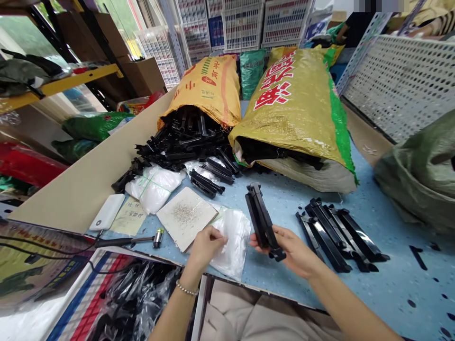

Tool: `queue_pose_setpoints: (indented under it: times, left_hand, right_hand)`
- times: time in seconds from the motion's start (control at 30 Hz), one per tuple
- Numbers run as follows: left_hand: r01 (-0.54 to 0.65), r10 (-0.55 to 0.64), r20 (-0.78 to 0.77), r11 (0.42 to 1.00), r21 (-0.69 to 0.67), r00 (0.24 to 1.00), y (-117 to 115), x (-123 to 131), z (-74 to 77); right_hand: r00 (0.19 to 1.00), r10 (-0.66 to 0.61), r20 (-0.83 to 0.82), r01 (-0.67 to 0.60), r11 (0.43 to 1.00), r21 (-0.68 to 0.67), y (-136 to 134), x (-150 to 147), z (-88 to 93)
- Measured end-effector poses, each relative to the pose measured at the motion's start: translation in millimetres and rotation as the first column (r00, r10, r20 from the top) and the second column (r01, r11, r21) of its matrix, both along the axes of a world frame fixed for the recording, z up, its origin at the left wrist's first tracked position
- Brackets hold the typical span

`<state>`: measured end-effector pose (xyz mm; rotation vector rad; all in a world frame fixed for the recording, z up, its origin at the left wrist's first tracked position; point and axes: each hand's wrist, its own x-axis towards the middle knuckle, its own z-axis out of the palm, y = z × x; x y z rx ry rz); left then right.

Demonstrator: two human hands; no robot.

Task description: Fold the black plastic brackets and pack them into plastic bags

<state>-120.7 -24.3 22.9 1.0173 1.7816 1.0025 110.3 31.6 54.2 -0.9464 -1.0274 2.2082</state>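
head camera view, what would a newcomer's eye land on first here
Probably the olive-yellow sack with bold red lettering, at the back of the blue table. To its left lies an orange sack, black parts heaped at its mouth. Nearer, the right hand holding some black pieces also stands out.

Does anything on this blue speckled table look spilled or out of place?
Brownish crumbs are scattered over the square, pale, flat board, seemingly stray debris. One small, bent black piece lies alone toward the right, apart from the roughly aligned long black plastic parts.
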Motion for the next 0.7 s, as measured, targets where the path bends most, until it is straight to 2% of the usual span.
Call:
queue_pose_setpoints:
  times: [0.13,0.23,0.53,0.63,0.7]
  left_hand:
    - [-0.045,0.045,-0.021,0.999,0.002,0.999,0.7,10.9,-2.7]
    - [-0.038,0.038,0.025,0.999,0.008,0.999,0.9,12.1,-1.8]
    - [-0.076,0.062,0.197,0.995,0.065,0.978,-1.8,6.5,-1.6]
    - [-0.122,0.099,0.179,0.985,0.119,0.979,-5.6,0.2,0.5]
    - [-0.133,0.118,0.126,0.984,0.122,0.985,-7.1,-2.1,1.1]
  right_hand:
    - [0.986,-0.074,-0.148,0.060,0.994,-0.095,-2.6,-32.9,-3.0]
    - [0.988,-0.089,-0.126,0.073,0.989,-0.132,0.1,-46.1,-9.9]
    - [0.990,-0.122,-0.075,0.109,0.981,-0.159,-1.0,-51.8,-15.3]
    - [0.985,-0.168,-0.027,0.162,0.976,-0.146,-4.1,-54.7,-14.6]
    - [0.980,-0.190,-0.051,0.182,0.974,-0.132,-6.3,-56.1,-11.7]
